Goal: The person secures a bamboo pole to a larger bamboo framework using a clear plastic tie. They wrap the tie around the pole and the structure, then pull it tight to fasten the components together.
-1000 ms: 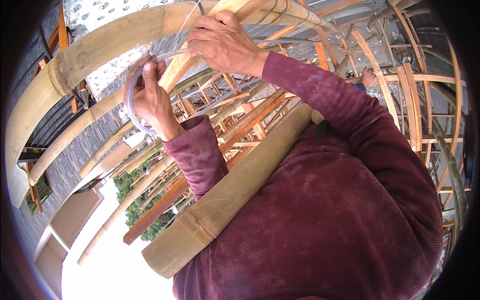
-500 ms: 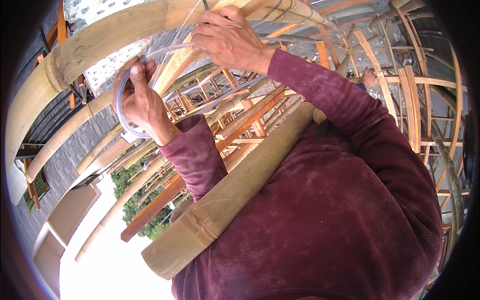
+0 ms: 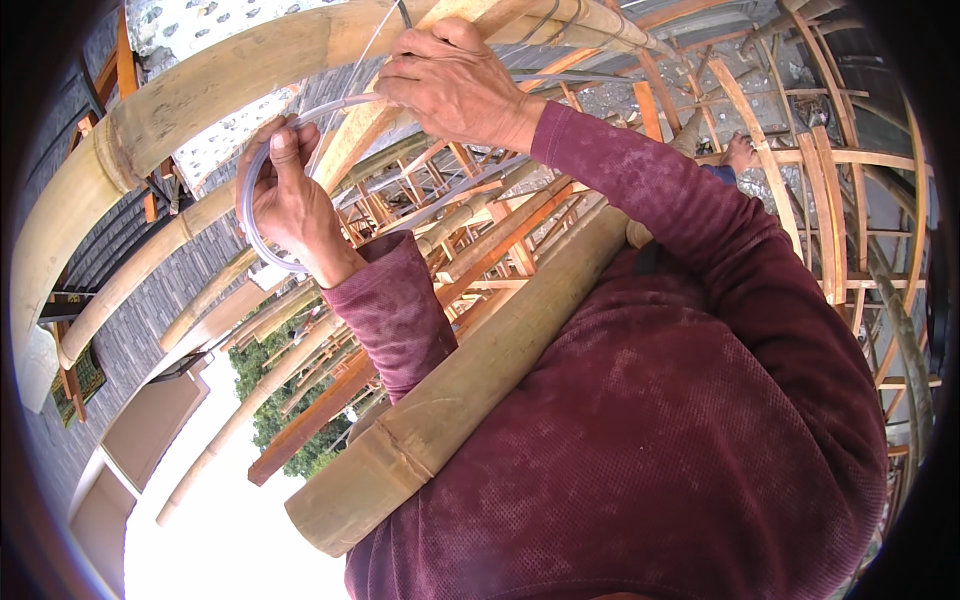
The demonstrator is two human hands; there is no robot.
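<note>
A clear flexible plastic tube (image 3: 345, 102) runs in a curve between my two hands. My left hand (image 3: 298, 205) is closed on its looped end, with the thumb up and the fingers curled. Higher up and to the right, my right hand (image 3: 455, 85) pinches the tube against or close beside a pale wooden batten (image 3: 352, 145). Its fingertips are partly hidden. A thin string slants down past the batten between my hands. Beyond my right hand, more of the tube seems to extend right.
A thick bamboo pole (image 3: 225, 85) crosses the upper left. Another bamboo pole (image 3: 460, 400) lies right against my body. Timber scaffolding and battens fill the space below. Another person's hand (image 3: 738, 152) shows at the far right, near upright boards (image 3: 825, 220).
My left hand has shifted slightly right and down with the tube. My right hand has moved a little left and down. Both keep their hold.
</note>
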